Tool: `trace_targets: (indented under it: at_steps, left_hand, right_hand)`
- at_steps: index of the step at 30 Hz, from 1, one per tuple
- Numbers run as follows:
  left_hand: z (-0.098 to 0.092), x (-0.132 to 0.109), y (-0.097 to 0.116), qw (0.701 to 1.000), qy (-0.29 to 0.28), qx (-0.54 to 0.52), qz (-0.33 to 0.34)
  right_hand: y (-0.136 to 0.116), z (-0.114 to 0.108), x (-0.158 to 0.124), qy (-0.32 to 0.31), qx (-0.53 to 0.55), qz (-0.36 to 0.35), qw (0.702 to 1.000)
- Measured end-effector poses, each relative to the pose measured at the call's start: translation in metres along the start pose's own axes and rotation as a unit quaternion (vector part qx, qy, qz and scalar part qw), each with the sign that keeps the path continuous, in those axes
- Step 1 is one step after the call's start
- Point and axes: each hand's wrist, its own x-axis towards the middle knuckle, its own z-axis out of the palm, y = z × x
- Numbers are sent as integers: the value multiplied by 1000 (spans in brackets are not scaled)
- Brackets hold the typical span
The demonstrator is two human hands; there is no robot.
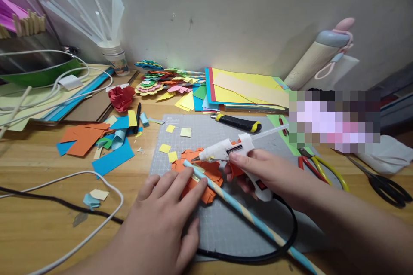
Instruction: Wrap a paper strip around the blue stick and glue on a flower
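Note:
My right hand (267,169) is wrapped around the handle of a white hot glue gun (217,150) with orange parts and a glue stick out of its back. Its nozzle points left, just above the tip of a blue and cream striped paper stick (247,215). That stick lies slantwise across an orange paper flower (209,195) on a grey cutting mat (226,227). With its fingertips, my left hand (167,206) holds the stick down against the flower; its thumb is bent underneath. Small yellow paper squares (164,148) lie beside the flower.
Paper scraps (84,137) and white and black cables (64,204) spread over the left. At the back are finished paper flowers (151,86) and coloured sheets (245,86). A utility knife (238,123), pliers (318,169) and scissors (383,187) lie behind and right.

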Motion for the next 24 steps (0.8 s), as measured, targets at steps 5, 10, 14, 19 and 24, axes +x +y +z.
trace_targets:
  at_steps: [5, 10, 14, 19, 24]
  left_hand:
    - [2, 0, 0, 1000, -4, -9, 2]
    - [2, 2, 0, 1000, -2, -10, 3]
    - [1, 3, 1, 1000, -5, -11, 6]
    - [2, 3, 1, 1000, 2, -7, 7]
    - [0, 2, 1, 1000, -1, -13, 6]
  right_hand:
    - [-2, 1, 4, -13, 2, -7, 1000]
    - [-5, 4, 7, -6, -22, -3, 1000]
    - [-6, 6, 9, -3, -31, -6, 999]
    - [-7, 6, 10, -5, -38, 1, 999]
    - [-4, 6, 10, -26, -43, -4, 999]
